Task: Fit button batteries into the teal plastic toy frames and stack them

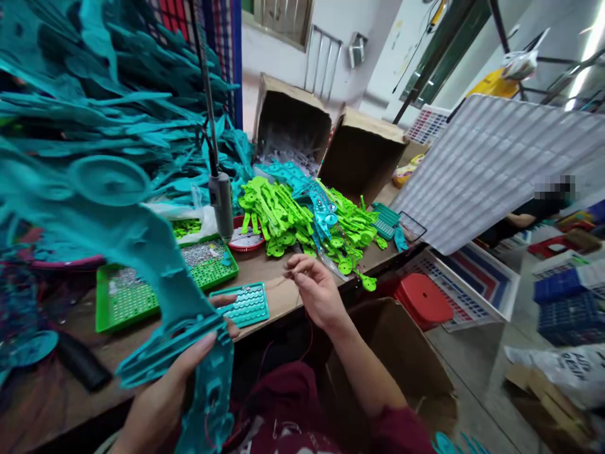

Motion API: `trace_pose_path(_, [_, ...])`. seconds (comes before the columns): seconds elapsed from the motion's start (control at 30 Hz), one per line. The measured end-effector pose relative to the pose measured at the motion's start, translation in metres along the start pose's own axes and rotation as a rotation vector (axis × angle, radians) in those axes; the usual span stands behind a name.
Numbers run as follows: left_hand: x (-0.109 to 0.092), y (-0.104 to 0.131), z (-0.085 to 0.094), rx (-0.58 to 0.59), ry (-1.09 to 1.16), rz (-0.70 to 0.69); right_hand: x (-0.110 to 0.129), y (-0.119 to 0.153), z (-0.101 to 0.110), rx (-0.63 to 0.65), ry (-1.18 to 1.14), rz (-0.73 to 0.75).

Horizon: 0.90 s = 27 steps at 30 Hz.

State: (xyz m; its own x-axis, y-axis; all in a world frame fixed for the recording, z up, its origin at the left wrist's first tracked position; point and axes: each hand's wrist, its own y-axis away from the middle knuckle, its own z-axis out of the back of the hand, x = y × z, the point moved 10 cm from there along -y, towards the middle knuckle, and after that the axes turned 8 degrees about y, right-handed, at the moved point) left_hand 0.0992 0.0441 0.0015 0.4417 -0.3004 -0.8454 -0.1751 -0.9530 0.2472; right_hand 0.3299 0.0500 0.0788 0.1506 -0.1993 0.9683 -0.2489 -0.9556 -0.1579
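A large teal plastic part (155,252) fills the left foreground, with my left hand (165,391) wrapped round its lower end. Thin wires hang by its bottom edge. To the right, over the table edge, my right hand (316,290) pinches a thin dark and red wire (309,328) between thumb and fingertips. Between the hands lies a small teal ridged tray (250,304). Behind it stands a green basket (215,271) with small metal pieces, and a grey electric screwdriver (221,205) hangs above.
Bright green parts (278,217) are heaped at the table's back. Stacked teal parts (118,94) rise at the left. Two cardboard boxes (363,151) stand behind. A red stool (423,299) and an open carton (387,359) are at the right. A person (524,217) is farther off.
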Motion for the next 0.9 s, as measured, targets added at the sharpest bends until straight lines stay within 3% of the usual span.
trace_pose_path(0.1, [0.001,0.002,-0.020,0.101,0.026,0.049,0.019,0.001,0.008,-0.042,-0.145,0.020])
trace_pose_path(0.23, [0.006,-0.003,-0.015,0.057,-0.032,0.017,0.027,-0.002,0.026,-0.078,-0.226,-0.091])
trace_pose_path(0.3, [0.012,-0.008,-0.019,0.067,-0.019,0.002,0.009,0.001,0.014,-0.019,-0.177,-0.202])
trace_pose_path(0.43, [0.028,-0.017,-0.035,0.152,0.074,-0.032,-0.057,0.025,-0.038,0.166,-0.069,-0.450])
trace_pose_path(0.5, [0.037,-0.018,-0.026,0.083,0.054,-0.038,-0.082,0.035,-0.055,0.212,-0.025,-0.493])
trace_pose_path(0.57, [0.041,-0.017,-0.008,-0.022,0.004,-0.039,-0.094,0.039,-0.059,0.234,0.021,-0.474])
trace_pose_path(0.63, [0.041,-0.015,0.005,-0.068,-0.040,-0.032,-0.092,0.039,-0.056,0.287,0.137,-0.374])
trace_pose_path(0.8, [0.037,-0.012,0.015,-0.032,-0.137,0.034,-0.048,0.048,-0.057,0.477,0.841,0.287])
trace_pose_path(0.9, [0.030,-0.013,0.015,-0.028,-0.323,0.016,-0.045,0.061,-0.062,0.568,1.065,0.498])
